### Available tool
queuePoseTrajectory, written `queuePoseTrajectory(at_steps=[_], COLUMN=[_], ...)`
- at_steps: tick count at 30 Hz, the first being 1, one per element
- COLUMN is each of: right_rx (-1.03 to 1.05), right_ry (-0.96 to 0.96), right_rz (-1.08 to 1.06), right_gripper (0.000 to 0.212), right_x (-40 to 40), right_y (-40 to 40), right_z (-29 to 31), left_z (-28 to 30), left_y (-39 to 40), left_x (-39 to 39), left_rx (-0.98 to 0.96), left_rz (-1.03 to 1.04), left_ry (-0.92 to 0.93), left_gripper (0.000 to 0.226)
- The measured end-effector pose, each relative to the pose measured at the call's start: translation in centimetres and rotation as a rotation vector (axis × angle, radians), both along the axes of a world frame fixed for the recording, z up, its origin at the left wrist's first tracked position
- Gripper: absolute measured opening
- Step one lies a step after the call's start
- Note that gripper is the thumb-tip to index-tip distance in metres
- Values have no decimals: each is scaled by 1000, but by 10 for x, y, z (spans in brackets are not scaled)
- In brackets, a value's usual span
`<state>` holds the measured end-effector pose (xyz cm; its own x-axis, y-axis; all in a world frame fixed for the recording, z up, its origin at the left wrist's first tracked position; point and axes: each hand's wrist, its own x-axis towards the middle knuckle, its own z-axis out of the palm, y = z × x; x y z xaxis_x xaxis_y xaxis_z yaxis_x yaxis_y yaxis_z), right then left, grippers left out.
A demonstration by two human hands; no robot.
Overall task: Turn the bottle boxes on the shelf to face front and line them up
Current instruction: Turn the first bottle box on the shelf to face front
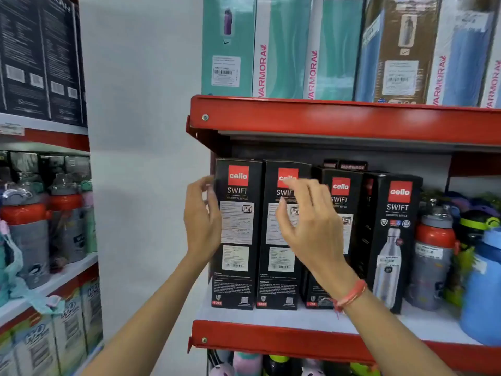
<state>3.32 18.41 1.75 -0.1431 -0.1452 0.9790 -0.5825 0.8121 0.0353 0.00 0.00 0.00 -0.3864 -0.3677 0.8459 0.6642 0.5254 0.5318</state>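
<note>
Several tall black Cello Swift bottle boxes stand in a row on the white shelf (pixel 271 318) with a red front lip. The leftmost box (pixel 236 283), the second box (pixel 279 283) and the third box (pixel 340 191) show their label side. The fourth box (pixel 393 240) shows its bottle picture and stands turned at an angle. My left hand (pixel 202 221) is open beside the left edge of the leftmost box. In front of the second box hovers my right hand (pixel 309 223), fingers spread, holding nothing.
Loose bottles, a red-and-grey one (pixel 433 256) and a blue one (pixel 482 289), crowd the shelf's right end. The red shelf above (pixel 339 120) carries teal, brown and blue Varmora boxes. A white pillar stands left; further left is another rack with bottles (pixel 27 221).
</note>
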Motion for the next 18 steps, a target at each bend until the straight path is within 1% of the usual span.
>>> queuePoseTrajectory(at_steps=[1, 3, 4, 7, 9, 10, 12, 15, 18], right_rx=[-6, -3, -1, -19, -49, -70, -102, -153, -159], right_ry=[-55, -215, -318, -514, -606, -629, -641, -658, -636], right_rz=[26, 27, 23, -17, -80, -112, -166, -213, -229], right_gripper=[28, 31, 34, 51, 63, 70, 83, 104, 112], right_x=[-2, -5, -6, -13, -13, -13, -13, -17, -15], right_y=[-7, -21, -28, -50, -67, -77, -96, -116, -125], right_z=[-7, -24, -37, -69, -85, -91, -97, -98, -93], left_z=[-4, -17, -25, -37, -39, -41, -43, -45, -45], left_y=[-4, -14, -17, -26, -28, -30, -33, -45, -61], left_x=[-3, -17, -22, -31, -28, -26, -26, -28, -26], left_rx=[78, 137, 161, 269, 238, 212, 182, 165, 146], left_rz=[-33, -70, -122, -377, -534, -603, -679, -709, -706], left_ry=[-67, -246, -343, -588, -697, -745, -797, -773, -739], left_gripper=[27, 28, 29, 41, 48, 48, 48, 50, 60])
